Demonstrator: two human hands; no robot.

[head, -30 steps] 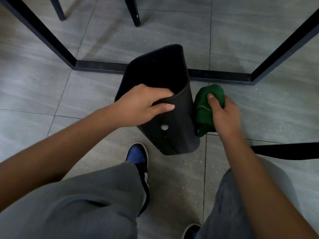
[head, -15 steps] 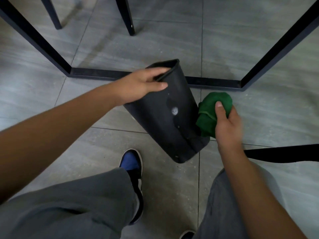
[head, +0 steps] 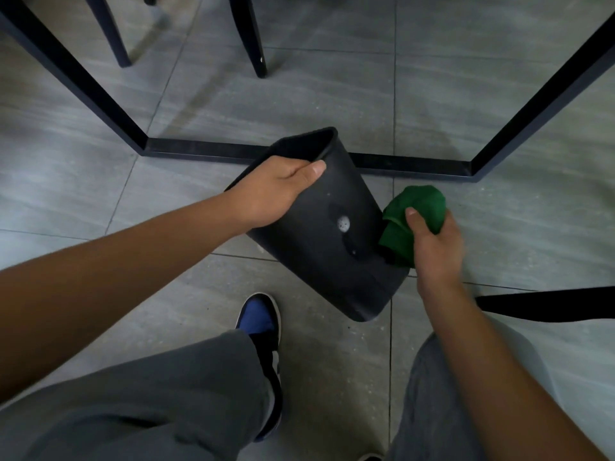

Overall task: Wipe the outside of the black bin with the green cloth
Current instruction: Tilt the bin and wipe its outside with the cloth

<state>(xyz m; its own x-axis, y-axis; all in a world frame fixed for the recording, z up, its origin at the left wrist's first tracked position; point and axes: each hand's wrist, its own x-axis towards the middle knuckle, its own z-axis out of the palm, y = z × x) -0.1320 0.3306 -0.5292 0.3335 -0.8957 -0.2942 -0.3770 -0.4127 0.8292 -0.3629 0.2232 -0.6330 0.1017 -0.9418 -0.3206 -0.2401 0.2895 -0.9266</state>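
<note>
The black bin stands tilted on the grey floor, its open mouth leaning away from me and its base near my feet. A small white spot and wet marks show on its near side. My left hand grips the bin's rim at the upper left. My right hand holds the bunched green cloth against the bin's right wall.
A black metal frame lies on the floor right behind the bin, with bars rising at left and right. Two dark chair legs stand further back. A black strap runs along the right. My blue-and-black shoe is just below the bin.
The bin has been tipped away from me, so its outer side now faces up. My left hand shifted to the far rim. The cloth stays at the right wall.
</note>
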